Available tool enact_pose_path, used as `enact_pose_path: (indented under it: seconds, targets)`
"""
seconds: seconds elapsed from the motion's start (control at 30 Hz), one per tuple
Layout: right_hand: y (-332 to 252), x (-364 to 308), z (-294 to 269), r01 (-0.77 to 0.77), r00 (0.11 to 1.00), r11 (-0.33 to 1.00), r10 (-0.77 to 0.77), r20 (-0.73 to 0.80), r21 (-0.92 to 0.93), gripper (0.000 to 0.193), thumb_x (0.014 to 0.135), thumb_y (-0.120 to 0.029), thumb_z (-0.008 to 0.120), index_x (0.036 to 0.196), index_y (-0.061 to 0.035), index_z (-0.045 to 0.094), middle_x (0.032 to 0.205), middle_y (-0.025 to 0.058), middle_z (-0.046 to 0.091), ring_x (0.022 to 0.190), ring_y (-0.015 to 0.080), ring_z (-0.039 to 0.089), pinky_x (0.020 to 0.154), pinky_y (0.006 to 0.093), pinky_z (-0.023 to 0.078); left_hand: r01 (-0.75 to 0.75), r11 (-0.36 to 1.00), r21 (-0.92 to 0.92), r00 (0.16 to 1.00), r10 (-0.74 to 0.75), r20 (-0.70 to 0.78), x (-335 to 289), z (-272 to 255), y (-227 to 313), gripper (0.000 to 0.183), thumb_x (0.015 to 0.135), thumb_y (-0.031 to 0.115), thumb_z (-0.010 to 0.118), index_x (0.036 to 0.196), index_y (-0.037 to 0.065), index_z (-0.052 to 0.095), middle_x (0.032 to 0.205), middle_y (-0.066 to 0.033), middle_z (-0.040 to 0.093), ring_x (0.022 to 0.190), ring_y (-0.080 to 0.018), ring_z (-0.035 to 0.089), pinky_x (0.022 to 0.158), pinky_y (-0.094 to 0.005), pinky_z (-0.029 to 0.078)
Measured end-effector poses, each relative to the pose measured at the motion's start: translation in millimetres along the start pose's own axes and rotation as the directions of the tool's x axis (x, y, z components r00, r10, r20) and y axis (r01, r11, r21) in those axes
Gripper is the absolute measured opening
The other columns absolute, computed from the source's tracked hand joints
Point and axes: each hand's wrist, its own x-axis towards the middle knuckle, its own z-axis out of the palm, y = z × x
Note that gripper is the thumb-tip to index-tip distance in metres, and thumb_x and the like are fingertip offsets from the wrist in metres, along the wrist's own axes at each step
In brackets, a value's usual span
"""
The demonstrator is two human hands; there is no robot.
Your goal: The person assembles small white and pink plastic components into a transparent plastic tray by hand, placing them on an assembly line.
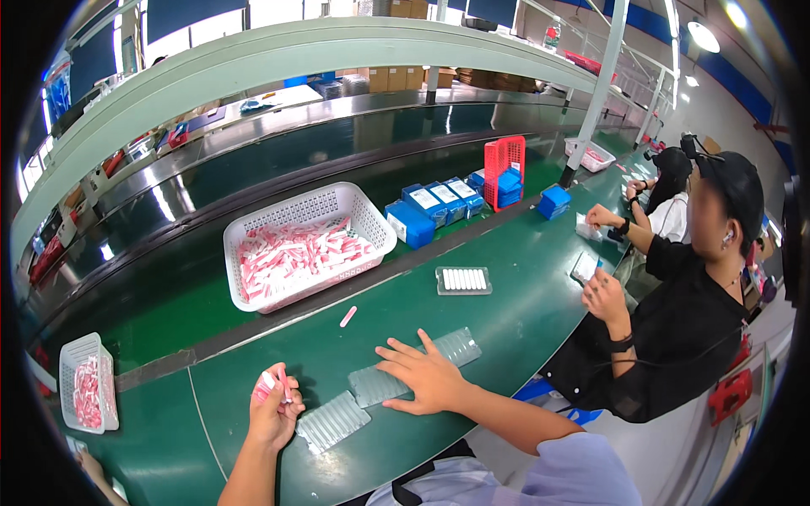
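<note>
My left hand (pixel 274 408) is closed around a few small flat pink-and-white sticks (pixel 272 381), held above the green worktop (pixel 253 350). My right hand (pixel 429 376) has its fingers spread over a row of clear ribbed plastic trays, and its palm and fingertips seem to rest on them. One clear tray (pixel 333 422) lies between my two hands. Another clear tray (pixel 369 388) is partly under my right hand, and a clear tray (pixel 460 346) shows beyond its fingers. A single pink stick (pixel 348 316) lies loose on the worktop farther off.
A clear tray with white pieces (pixel 464 281) lies ahead. Behind it are a white basket (pixel 371 221) heaped with pink-and-white sticks, blue packs (pixel 411 226) and a red basket (pixel 504 152). A smaller white basket (pixel 108 396) stands left. A co-worker (pixel 675 312) works at right.
</note>
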Motion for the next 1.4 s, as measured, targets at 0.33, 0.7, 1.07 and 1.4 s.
enact_pose_path:
  seconds: [0.33, 0.7, 1.07, 1.4]
  targets:
    - [-1.1, 0.7, -2.7, -0.039, 0.996, 0.996, 0.045, -0.073, 0.083, 0.046, 0.088, -0.037, 0.068, 0.126, -0.0116, 0.064, 0.139, 0.0079, 0.060, 0.138, 0.0303, 0.048, 0.117, 0.0638, 0.024, 0.010, 0.992, -0.128, 0.997, -0.020, -0.079, -4.5, 8.9, 21.8, 0.031, 0.103, 0.014, 0.056, 0.133, 0.009, 0.052, 0.101, -0.0098, 0.066, 0.074, -0.0177, 0.065, 0.064, -0.0310, 0.060]
    - [-5.4, 11.4, -17.0, -0.049, 0.997, 0.998, 0.052, -0.057, 0.045, 0.034, 0.082, -0.005, 0.062, 0.115, -0.0105, 0.067, 0.135, 0.0099, 0.061, 0.134, 0.0303, 0.052, 0.116, 0.0657, 0.026, 0.003, 0.972, -0.233, 0.990, -0.037, -0.140, -47.1, -23.1, 30.8, 0.032, 0.102, 0.014, 0.059, 0.132, 0.008, 0.052, 0.103, -0.0144, 0.068, 0.076, -0.0222, 0.068, 0.066, -0.0354, 0.062]
    - [-67.0, 67.7, 14.7, 0.398, 0.895, 0.907, -0.417, 0.158, 0.136, 0.055, 0.086, -0.048, 0.072, 0.131, -0.0170, 0.061, 0.131, 0.0072, 0.060, 0.119, 0.0270, 0.057, 0.105, 0.0471, 0.042, 0.022, 0.986, -0.166, 0.999, -0.015, 0.046, -41.4, -19.5, 38.0, 0.031, 0.100, 0.016, 0.062, 0.129, 0.009, 0.054, 0.102, -0.0135, 0.069, 0.078, -0.0236, 0.068, 0.069, -0.0368, 0.060]
    - [-27.4, 43.9, -20.0, 0.061, 0.982, 0.992, -0.039, 0.185, -0.114, 0.068, 0.080, -0.056, 0.075, 0.138, -0.0220, 0.060, 0.145, 0.0110, 0.053, 0.137, 0.0345, 0.046, 0.112, 0.0691, 0.024, 0.065, 0.980, -0.188, 0.998, -0.061, 0.027, -44.7, -24.7, 29.4, 0.028, 0.102, 0.014, 0.058, 0.128, 0.007, 0.054, 0.104, -0.0157, 0.068, 0.081, -0.0247, 0.070, 0.071, -0.0395, 0.062]
